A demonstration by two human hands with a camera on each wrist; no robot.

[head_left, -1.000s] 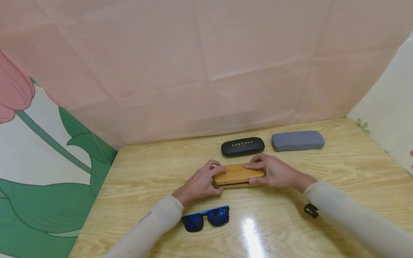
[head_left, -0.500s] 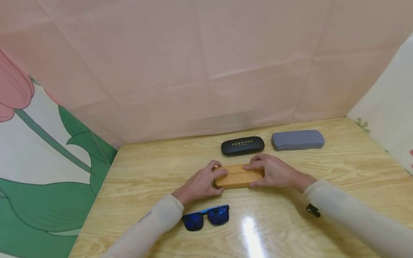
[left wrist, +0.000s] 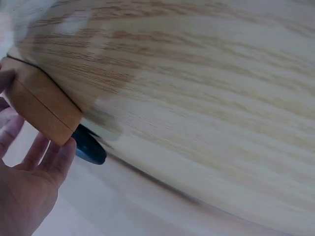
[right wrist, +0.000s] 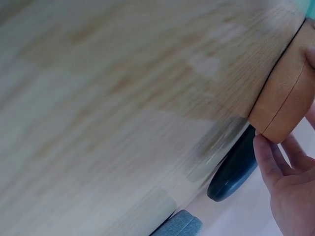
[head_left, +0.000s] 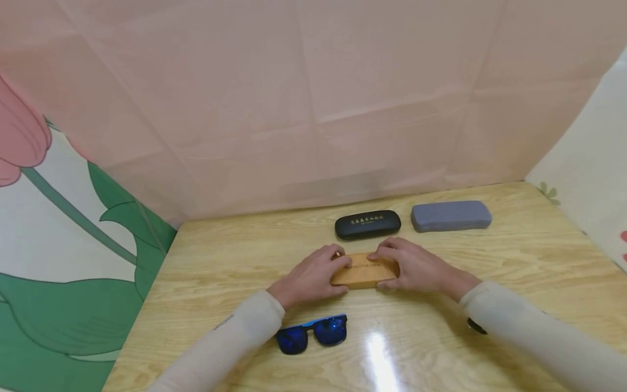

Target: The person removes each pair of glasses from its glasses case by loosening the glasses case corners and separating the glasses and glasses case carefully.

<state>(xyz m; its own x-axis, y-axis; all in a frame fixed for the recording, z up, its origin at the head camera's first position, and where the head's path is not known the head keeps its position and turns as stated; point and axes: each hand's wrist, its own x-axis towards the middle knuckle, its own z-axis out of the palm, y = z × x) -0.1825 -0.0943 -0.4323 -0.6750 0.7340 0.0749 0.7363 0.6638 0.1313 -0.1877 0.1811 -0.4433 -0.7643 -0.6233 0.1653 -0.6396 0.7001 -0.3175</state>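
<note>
A tan glasses case with lettering on its lid lies closed on the wooden table, its long side facing me. My left hand grips its left end, thumb at the near edge and fingers over the top and far side. At the opposite end my right hand holds it the same way. Both wrist views show a thin seam along the side of the case, with fingertips against its end. Sunglasses with blue lenses lie nearer to me, partly hidden by the left sleeve.
Just behind the tan case lies a black glasses case with gold characters. A grey-blue glasses case is to its right. Pink cloth hangs along the table's back edge. A small black item shows beneath the right sleeve.
A dark gap along the tan case's near side has closed as its lid came down. My left hand has shifted slightly to the right, along with the case's left end.
</note>
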